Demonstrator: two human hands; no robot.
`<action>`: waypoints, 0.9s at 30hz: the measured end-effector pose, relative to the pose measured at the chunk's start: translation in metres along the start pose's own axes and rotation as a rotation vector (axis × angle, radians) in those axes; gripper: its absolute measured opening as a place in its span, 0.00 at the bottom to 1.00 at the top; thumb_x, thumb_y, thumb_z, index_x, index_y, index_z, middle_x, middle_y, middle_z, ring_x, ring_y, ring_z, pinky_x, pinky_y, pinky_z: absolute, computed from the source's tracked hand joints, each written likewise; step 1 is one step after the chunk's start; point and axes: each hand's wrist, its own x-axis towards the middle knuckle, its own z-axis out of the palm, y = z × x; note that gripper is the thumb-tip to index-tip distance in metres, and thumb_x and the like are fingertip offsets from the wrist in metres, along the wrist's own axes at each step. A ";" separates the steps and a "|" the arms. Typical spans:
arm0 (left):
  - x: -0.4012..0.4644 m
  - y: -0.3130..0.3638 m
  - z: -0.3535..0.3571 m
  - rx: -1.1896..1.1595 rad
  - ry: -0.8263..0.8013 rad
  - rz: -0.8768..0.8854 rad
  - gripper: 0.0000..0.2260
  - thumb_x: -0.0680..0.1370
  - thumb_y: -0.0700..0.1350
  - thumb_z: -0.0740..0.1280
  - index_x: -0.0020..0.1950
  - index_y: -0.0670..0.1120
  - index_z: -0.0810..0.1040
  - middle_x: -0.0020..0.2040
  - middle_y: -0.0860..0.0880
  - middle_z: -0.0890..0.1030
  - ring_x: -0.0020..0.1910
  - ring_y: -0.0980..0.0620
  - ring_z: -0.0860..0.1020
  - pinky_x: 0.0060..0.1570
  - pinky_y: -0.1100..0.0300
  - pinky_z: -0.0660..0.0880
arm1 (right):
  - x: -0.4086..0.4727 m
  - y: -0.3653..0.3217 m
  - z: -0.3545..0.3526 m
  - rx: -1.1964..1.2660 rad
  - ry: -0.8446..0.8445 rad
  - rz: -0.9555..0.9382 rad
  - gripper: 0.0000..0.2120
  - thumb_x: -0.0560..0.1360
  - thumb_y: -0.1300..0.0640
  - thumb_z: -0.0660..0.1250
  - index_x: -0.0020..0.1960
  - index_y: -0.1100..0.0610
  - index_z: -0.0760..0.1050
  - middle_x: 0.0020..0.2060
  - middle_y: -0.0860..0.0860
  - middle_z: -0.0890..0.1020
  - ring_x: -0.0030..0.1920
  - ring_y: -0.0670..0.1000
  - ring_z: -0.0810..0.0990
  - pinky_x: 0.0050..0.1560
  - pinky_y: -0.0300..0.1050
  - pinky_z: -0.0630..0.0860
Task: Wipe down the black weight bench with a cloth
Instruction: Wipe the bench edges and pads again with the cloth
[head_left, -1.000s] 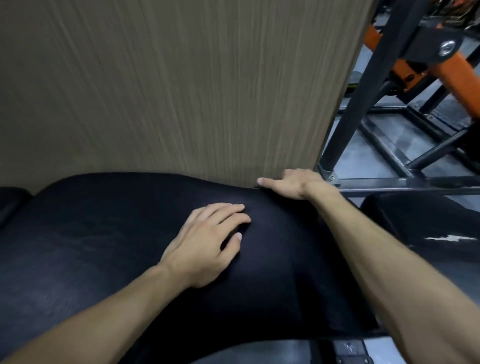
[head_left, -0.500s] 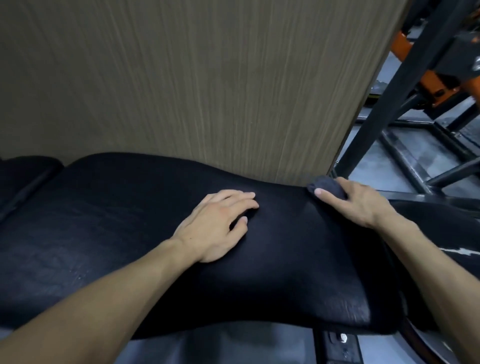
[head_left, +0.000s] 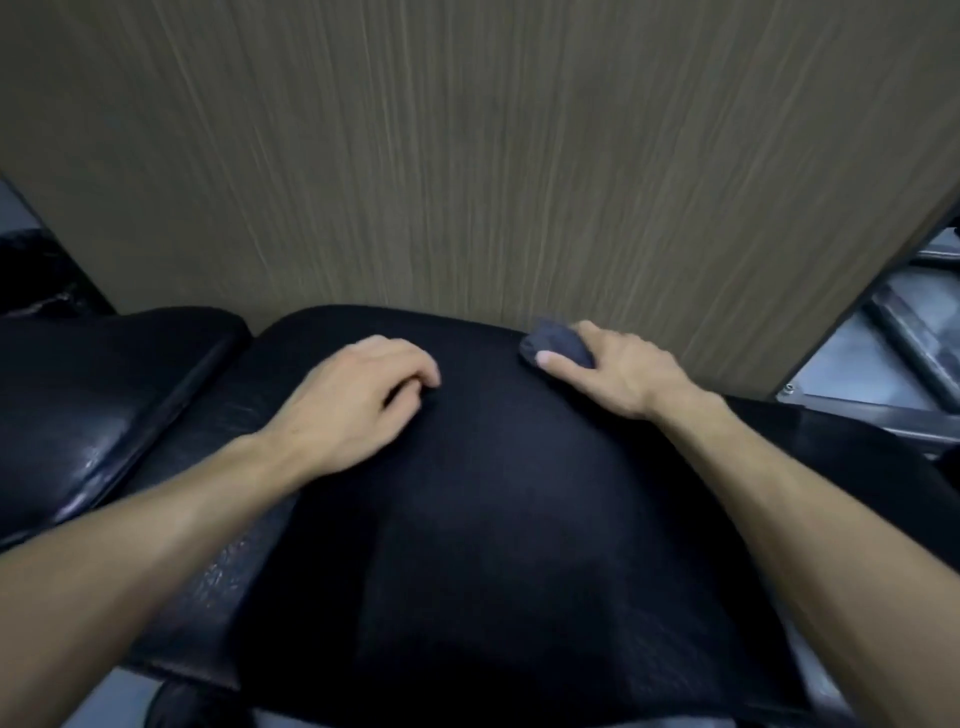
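Head view — right hand (head_left: 621, 371) on cloth (head_left: 557, 344)

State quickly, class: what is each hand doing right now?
Left hand: holds nothing, fingers curled, resting on the black bench pad.
Right hand: closed on a dark cloth.

There were two hands: the left hand (head_left: 358, 397) lay on the table's pad in the middle of the scene, and the right hand (head_left: 618, 371) lay farther right, closed over one dark cloth (head_left: 558, 343). Two black pads could be counted: the large pad (head_left: 493, 545) under both hands, and a second pad (head_left: 104, 384) to its left. One wood-grain panel (head_left: 467, 156) stood at the far side. At the far right were metal bars (head_left: 904, 332), too blurred to count.
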 end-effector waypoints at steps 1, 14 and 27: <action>-0.007 -0.017 -0.004 0.018 0.004 -0.022 0.10 0.79 0.48 0.60 0.56 0.54 0.79 0.58 0.57 0.81 0.57 0.53 0.78 0.58 0.48 0.76 | -0.012 0.021 -0.004 0.012 -0.007 0.036 0.35 0.71 0.22 0.50 0.60 0.48 0.71 0.59 0.54 0.81 0.59 0.59 0.79 0.52 0.52 0.72; -0.051 -0.114 -0.030 0.011 0.045 -0.087 0.14 0.80 0.50 0.60 0.61 0.53 0.79 0.64 0.56 0.79 0.65 0.53 0.74 0.64 0.48 0.73 | 0.042 -0.091 0.020 -0.167 0.124 0.048 0.39 0.76 0.26 0.46 0.73 0.53 0.67 0.67 0.58 0.77 0.67 0.60 0.75 0.65 0.54 0.69; -0.051 -0.124 -0.025 -0.149 0.062 -0.085 0.13 0.80 0.50 0.60 0.61 0.55 0.79 0.65 0.60 0.76 0.66 0.56 0.70 0.64 0.55 0.65 | -0.034 -0.002 0.007 -0.058 0.195 0.275 0.34 0.70 0.22 0.45 0.56 0.45 0.72 0.52 0.54 0.81 0.58 0.60 0.78 0.53 0.50 0.69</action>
